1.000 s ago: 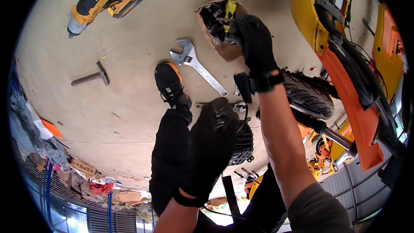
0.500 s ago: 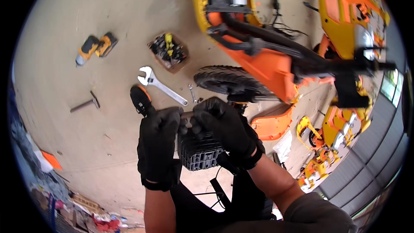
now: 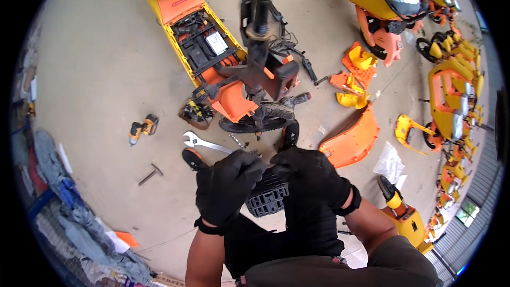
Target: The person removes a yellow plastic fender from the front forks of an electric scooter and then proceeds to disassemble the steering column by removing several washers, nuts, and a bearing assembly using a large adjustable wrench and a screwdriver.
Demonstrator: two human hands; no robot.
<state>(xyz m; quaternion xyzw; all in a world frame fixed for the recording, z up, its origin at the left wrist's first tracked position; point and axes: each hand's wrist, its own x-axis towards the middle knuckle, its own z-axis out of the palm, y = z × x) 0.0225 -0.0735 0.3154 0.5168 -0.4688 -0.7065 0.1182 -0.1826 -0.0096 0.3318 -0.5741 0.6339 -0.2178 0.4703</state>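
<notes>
My gloved left hand (image 3: 229,186) and gloved right hand (image 3: 313,176) are raised close together in front of me. Both have their fingers closed in a pinch; whatever sits between them is hidden by the gloves. Just below and between the hands shows a black plastic grid crate (image 3: 267,200), its far part covered by them. I cannot tell whether the hands touch it. On the floor past my left hand lies a large adjustable wrench (image 3: 208,143), and beside it a small wrench (image 3: 235,140).
A partly stripped yellow and orange scooter (image 3: 175,0) stands ahead, its front wheel (image 3: 257,119) towards me. Left are a box of parts (image 3: 195,114), a cordless drill (image 3: 143,128) and a hammer (image 3: 151,174). An orange panel (image 3: 351,139) lies right, near more scooters (image 3: 451,95).
The view has shifted, bringing more of the scooter and the right-hand floor into sight. My two hands stay close together, fingers still pinched, now further right in the picture.
</notes>
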